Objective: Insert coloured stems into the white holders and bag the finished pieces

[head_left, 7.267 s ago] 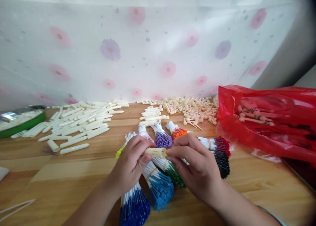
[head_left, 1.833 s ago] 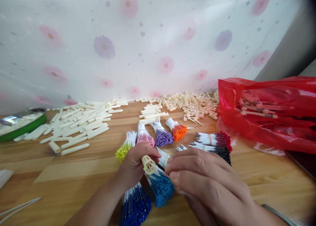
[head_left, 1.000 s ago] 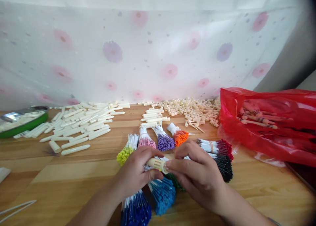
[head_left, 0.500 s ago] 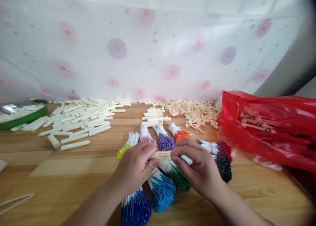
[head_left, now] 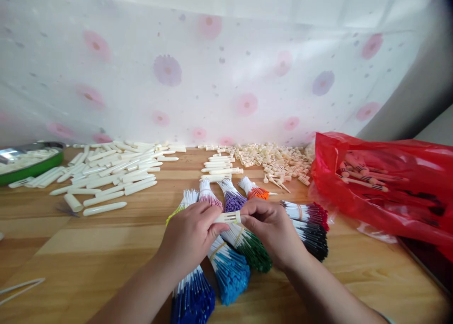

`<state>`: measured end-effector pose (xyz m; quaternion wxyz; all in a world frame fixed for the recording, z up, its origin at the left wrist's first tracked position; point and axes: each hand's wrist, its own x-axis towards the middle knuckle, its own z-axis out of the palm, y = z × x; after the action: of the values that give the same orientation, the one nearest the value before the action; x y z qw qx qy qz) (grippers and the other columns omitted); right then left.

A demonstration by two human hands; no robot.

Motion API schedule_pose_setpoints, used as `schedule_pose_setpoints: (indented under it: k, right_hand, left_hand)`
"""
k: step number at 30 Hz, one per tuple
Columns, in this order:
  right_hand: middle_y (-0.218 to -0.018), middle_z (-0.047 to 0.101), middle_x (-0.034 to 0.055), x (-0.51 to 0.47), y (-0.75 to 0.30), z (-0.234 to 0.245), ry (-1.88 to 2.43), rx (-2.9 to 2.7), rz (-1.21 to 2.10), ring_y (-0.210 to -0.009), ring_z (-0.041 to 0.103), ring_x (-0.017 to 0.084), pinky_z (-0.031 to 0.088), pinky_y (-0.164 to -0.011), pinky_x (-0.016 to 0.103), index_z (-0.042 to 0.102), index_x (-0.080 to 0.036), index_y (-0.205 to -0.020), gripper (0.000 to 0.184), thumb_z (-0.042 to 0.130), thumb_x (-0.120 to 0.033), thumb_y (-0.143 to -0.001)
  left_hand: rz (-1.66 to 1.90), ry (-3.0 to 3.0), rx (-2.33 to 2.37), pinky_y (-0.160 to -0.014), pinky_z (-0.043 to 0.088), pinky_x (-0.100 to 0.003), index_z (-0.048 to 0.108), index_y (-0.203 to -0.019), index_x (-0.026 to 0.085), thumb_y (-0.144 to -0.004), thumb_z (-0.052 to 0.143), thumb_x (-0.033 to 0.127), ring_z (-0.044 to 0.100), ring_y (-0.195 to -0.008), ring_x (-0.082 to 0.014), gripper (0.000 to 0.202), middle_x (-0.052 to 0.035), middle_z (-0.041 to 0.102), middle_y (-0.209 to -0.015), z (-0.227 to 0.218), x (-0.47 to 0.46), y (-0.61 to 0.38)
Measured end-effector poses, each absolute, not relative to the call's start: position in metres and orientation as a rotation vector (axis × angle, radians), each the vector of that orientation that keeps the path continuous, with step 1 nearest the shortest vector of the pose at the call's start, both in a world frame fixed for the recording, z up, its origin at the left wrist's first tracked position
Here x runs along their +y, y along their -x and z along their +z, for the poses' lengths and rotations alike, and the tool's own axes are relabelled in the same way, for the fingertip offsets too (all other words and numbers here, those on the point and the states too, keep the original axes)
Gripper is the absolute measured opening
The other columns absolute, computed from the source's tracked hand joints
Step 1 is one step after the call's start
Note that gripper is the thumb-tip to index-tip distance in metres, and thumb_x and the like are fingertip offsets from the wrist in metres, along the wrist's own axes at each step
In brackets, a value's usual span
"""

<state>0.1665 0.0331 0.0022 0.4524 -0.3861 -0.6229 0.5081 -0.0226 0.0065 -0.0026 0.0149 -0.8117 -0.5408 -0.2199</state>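
Observation:
My left hand and my right hand meet above the middle of a wooden table. Both pinch a small cream slotted plastic tube, held level between their fingertips. Whether my right fingers also hold a thin stick at the tube's end I cannot make out. Under the hands lies a fan of banded bundles of thin white sticks with coloured tips: dark blue, light blue, green, black, dark red, orange, purple.
Many cream caps lie scattered at the back left beside a green-rimmed tray. A heap of small cream slotted pieces sits at the back. A red plastic bag with finished pieces lies at the right. A flowered cloth hangs behind.
The hands came back together on the cream tube after my right hand had dipped toward the bundles. Over the last half second the tube has turned level and the hands have shifted slightly.

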Motion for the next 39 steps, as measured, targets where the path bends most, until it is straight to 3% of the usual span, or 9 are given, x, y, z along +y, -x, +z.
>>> schedule_pose_setpoints:
  k: [19,26,28,32,36,39]
  right_hand:
    - [-0.057,0.054,-0.0048,0.043,-0.165,-0.004,0.953,-1.329,1.526,-0.051,0.039,0.006,0.029,-0.051,0.021,0.063,-0.014,-0.064,0.008,0.068,-0.021,-0.065]
    - [-0.056,0.053,-0.0040,0.043,-0.170,-0.004,0.830,-1.364,1.607,-0.051,0.041,0.007,0.033,-0.053,0.021,0.068,-0.015,-0.073,0.011,0.066,-0.026,-0.070]
    - [-0.063,0.060,-0.0008,0.049,-0.176,-0.004,0.957,-1.497,1.371,-0.055,0.047,0.009,0.037,-0.055,0.022,0.070,-0.016,-0.080,0.017,0.060,-0.029,-0.074]
    - [-0.083,0.069,0.0056,0.070,-0.189,0.000,1.355,-1.886,0.577,-0.073,0.060,0.016,0.044,-0.067,0.025,0.069,-0.015,-0.089,0.028,0.044,-0.025,-0.083]
    - [-0.079,0.069,0.0048,0.084,-0.184,0.004,1.413,-2.198,0.393,-0.077,0.062,0.017,0.042,-0.071,0.025,0.071,-0.018,-0.077,0.020,0.052,-0.022,-0.082]
    - [-0.084,0.069,0.0085,0.086,-0.170,0.002,1.498,-2.361,0.222,-0.082,0.062,0.020,0.042,-0.072,0.026,0.070,-0.016,-0.078,0.016,0.057,-0.024,-0.082]
  left_hand:
    - [-0.553,2.484,-1.868,-0.058,0.033,-0.027,0.060,-0.085,0.022,-0.091,0.044,0.041,0.058,-0.072,-0.0196,0.025,-0.0017,0.063,-0.080,-0.003,0.004,0.016]
    - [-0.660,2.509,-1.950,-0.061,0.036,-0.026,0.061,-0.089,0.023,-0.091,0.043,0.041,0.060,-0.077,-0.0199,0.025,-0.0023,0.066,-0.087,-0.004,0.007,0.017]
    - [-0.741,2.505,-2.043,-0.062,0.038,-0.026,0.061,-0.091,0.023,-0.091,0.041,0.041,0.061,-0.078,-0.0198,0.027,-0.0027,0.066,-0.086,-0.004,0.011,0.021]
    - [-0.912,2.428,-2.237,-0.062,0.040,-0.026,0.060,-0.093,0.022,-0.091,0.037,0.043,0.062,-0.073,-0.0190,0.032,-0.0022,0.066,-0.079,-0.005,0.019,0.032]
    - [-0.882,2.406,-2.093,-0.064,0.042,-0.026,0.060,-0.097,0.022,-0.086,0.050,0.045,0.062,-0.076,-0.0198,0.027,-0.0023,0.067,-0.084,-0.007,0.019,0.033]
    - [-0.755,2.533,-1.800,-0.069,0.043,-0.028,0.063,-0.095,0.022,-0.084,0.057,0.034,0.062,-0.083,-0.0205,0.018,-0.0036,0.066,-0.090,-0.010,0.016,0.027]
